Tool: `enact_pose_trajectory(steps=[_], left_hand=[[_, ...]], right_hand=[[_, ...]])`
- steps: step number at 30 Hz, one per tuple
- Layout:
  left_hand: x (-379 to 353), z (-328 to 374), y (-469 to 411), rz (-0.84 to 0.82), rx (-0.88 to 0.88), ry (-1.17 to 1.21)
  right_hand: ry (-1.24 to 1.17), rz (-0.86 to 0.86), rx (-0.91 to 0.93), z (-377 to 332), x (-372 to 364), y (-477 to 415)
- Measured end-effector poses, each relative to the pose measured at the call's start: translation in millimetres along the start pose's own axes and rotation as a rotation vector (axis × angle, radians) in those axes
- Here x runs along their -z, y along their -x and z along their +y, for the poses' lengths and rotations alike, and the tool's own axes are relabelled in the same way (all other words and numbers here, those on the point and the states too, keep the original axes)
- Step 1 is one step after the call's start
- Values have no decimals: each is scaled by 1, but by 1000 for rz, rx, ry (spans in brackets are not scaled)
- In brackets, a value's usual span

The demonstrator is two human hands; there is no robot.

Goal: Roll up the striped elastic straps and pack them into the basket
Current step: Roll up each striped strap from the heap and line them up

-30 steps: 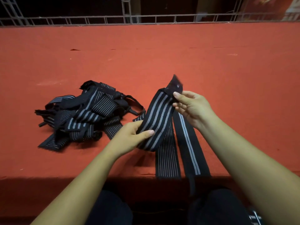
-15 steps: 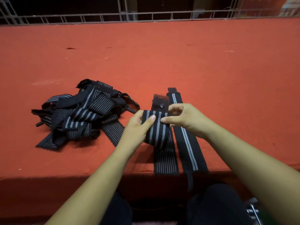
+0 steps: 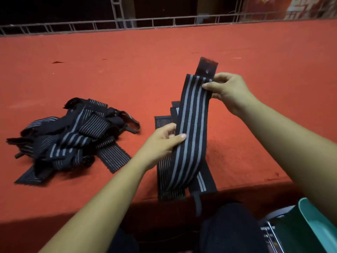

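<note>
The black elastic strap with broad grey stripes (image 3: 189,136) is held unrolled above the red cloth-covered worktop (image 3: 255,70), stretched lengthwise between both hands and slanting away from the person. The left hand (image 3: 164,141) pinches its left edge about midway along, thumb laid across the striped face and fingers curled behind. The right hand (image 3: 229,92) pinches the far end, thumb on the stripes, just below the dark rectangular fastening tab (image 3: 207,67) that sticks up past the fingers. The strap's near end hangs down over two more straps lying flat side by side at the worktop's front edge: a black strap with fine pale lines (image 3: 163,179) on the left and a black strap with a narrow double stripe (image 3: 202,183) on the right, from which a thin dark tail droops over the edge.

To the left, well apart from the hands, lies a tangled heap of black striped straps (image 3: 71,137). A grey metal lattice rail (image 3: 164,21) runs along the worktop's far edge. At the lower right corner, beside the person's dark-clad knee (image 3: 231,230), a teal plastic container (image 3: 313,221) shows in part.
</note>
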State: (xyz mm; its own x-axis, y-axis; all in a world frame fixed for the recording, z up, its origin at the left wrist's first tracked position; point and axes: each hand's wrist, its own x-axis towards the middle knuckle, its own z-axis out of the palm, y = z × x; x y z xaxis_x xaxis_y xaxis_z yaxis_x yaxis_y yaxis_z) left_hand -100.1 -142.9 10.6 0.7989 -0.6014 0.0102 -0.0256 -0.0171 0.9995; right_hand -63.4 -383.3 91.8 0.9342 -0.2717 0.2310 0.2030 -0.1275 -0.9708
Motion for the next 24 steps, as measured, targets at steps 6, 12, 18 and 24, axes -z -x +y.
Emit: enact_pose_trajectory(steps=[6, 12, 18, 24], left_hand=[[-63, -5, -32, -143, 135, 328], [-94, -56, -78, -40, 91, -230], [-92, -95, -91, 96, -35, -739], [-89, -112, -100, 98, -138, -769]], right_hand=[[117, 55, 23, 3, 36, -16], [340, 70, -79, 39, 67, -23], [409, 22, -202, 99, 78, -38], [280, 37, -298, 147, 74, -81]])
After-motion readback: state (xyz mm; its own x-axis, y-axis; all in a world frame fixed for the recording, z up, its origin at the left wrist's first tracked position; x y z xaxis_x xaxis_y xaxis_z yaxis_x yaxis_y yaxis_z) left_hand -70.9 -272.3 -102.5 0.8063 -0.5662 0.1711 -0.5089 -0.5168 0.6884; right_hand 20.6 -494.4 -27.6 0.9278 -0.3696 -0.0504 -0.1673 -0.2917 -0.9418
